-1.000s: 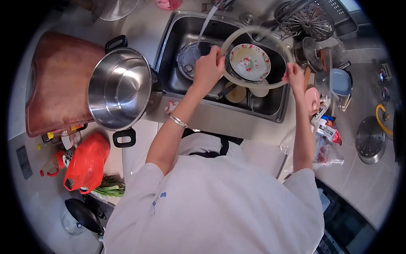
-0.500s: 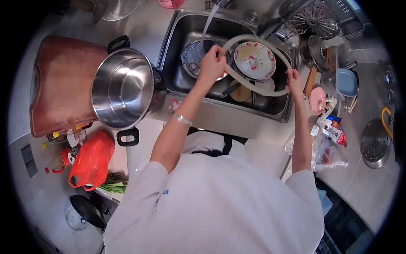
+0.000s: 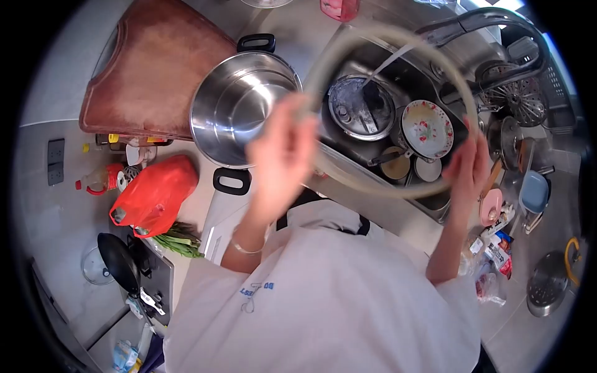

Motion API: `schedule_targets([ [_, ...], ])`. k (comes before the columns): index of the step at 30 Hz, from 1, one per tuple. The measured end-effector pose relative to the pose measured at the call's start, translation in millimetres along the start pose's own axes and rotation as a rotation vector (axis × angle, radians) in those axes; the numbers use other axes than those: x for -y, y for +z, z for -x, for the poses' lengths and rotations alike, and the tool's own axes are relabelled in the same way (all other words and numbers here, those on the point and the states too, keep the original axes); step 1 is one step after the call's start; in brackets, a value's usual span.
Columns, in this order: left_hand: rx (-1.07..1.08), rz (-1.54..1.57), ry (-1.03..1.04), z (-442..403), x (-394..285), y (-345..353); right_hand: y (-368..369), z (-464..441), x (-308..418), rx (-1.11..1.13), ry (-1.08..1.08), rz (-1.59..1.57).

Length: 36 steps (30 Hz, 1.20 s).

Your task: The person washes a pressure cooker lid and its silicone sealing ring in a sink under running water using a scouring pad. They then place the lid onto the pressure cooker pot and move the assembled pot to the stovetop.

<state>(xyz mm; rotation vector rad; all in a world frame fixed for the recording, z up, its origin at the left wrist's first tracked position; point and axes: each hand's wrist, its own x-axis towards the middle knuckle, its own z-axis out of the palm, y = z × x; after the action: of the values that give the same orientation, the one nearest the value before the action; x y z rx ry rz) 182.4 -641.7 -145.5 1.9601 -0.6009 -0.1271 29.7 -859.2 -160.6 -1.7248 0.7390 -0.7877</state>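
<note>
A pale, translucent ring point(image 3: 398, 190) is held up between my two hands, close to the camera and blurred. My left hand point(image 3: 285, 155) grips its left side, in front of the steel pot point(image 3: 239, 112). The fingers of my right hand point(image 3: 467, 165) are closed on its lower right side. Through the ring the sink point(image 3: 348, 155) shows, with a round metal lid point(image 3: 360, 107) under running water. Beside the lid are a flowered bowl point(image 3: 428, 129) and smaller dishes.
The faucet point(image 3: 485, 23) arches over the sink's right side. A brown cutting board point(image 3: 155, 74) lies left of the pot. Below it are a red bag point(image 3: 155, 196) and green vegetables point(image 3: 178, 240). Pan lids, a blue container point(image 3: 534, 191) and packets crowd the right counter.
My hands have raised the ring nearer the camera, and my left hand has moved left toward the pot. The view has turned, so the sink appears tilted and more of the faucet shows.
</note>
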Motion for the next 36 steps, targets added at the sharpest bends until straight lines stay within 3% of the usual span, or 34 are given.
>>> schedule_targets([
  [3, -0.392, 0.096, 0.055, -12.3, 18.0, -50.6, 79.0, -13.8, 38.6, 0.115, -0.318, -0.22],
  [5, -0.557, 0.023, 0.128, -23.3, 37.6, -79.9, 124.5, -23.6, 56.9, 0.143, -0.86, 0.232],
  [8, -0.647, -0.36, 0.144, -25.6, 78.2, -105.9, 188.2, -5.4, 56.8, 0.533, -0.547, 0.371],
  [9, -0.604, -0.648, -0.049, -18.9, 89.6, -106.6, 212.3, 2.3, 29.3, 0.438, -0.728, 0.531],
  [10, -0.422, -0.912, -0.279, -17.6, 93.5, -101.9, 226.9, 6.1, 6.3, 0.34, -0.908, 0.688],
  [11, -0.281, -1.058, -0.017, -14.5, 119.0, -105.4, 214.0, 13.7, 7.0, 0.431, -0.835, 0.896],
  [12, -0.134, -1.188, 0.248, -13.9, 128.8, -104.9, 210.2, 14.1, 4.3, 0.419, -0.79, 0.873],
  [13, -0.068, -1.166, 0.111, -7.7, 135.9, -99.3, 208.4, 14.0, 1.1, 0.407, -0.746, 0.849],
  [15, -0.15, -1.249, 0.095, -6.6, 129.0, -94.9, 196.1, 13.0, -0.9, 0.394, -0.693, 0.737],
  [18, -0.251, -1.247, 0.131, -12.7, 96.6, -92.1, 167.0, 11.8, -20.4, 0.252, -0.691, 0.277],
  [20, -0.341, -1.141, 0.197, -16.8, 74.8, -87.4, 141.7, 10.6, -46.0, 0.201, -0.563, 0.291],
  [22, -0.353, -0.927, 0.248, -10.2, 49.4, -68.9, 127.5, -2.2, -126.4, 0.273, -0.372, 0.438],
  [24, -0.154, -0.505, 0.144, 4.6, 34.0, -36.0, 121.6, -29.3, -209.4, 0.401, -0.092, 0.667],
  [25, -0.022, -0.288, 0.223, 6.6, 30.2, -12.2, 127.6, -46.4, -248.3, 0.343, -0.14, 0.74],
  [26, 0.131, -0.053, 0.13, 9.9, 35.3, 15.8, 133.7, -64.5, -287.3, 0.282, -0.188, 0.814],
  [28, 0.359, 0.414, -0.318, 17.1, 57.1, 82.1, 153.6, -95.4, -344.9, 0.208, -0.203, 0.936],
  [29, 0.358, 0.671, -0.529, 17.2, 73.1, 119.7, 169.4, -107.7, -366.2, 0.195, -0.168, 0.986],
  [30, 0.346, 0.711, -0.704, 14.2, 96.5, 154.0, 182.3, -119.5, -379.4, 0.178, -0.13, 1.037],
  [31, 0.285, 0.538, -0.765, 10.6, 124.5, 188.4, 190.7, -128.1, -384.9, 0.23, -0.126, 1.021],
  [33, 0.072, 0.174, -0.649, -6.2, 185.7, 244.7, 214.0, -135.9, -394.5, 0.272, -0.121, 0.95],
  [35, 0.051, -0.15, -0.855, -29.9, 251.2, 271.0, 218.7, -120.1, -386.0, 0.28, -0.195, 0.933],
  [36, -0.017, -0.158, -0.949, -37.3, 282.1, 282.1, 213.7, -111.4, -381.2, 0.27, -0.277, 0.921],
])
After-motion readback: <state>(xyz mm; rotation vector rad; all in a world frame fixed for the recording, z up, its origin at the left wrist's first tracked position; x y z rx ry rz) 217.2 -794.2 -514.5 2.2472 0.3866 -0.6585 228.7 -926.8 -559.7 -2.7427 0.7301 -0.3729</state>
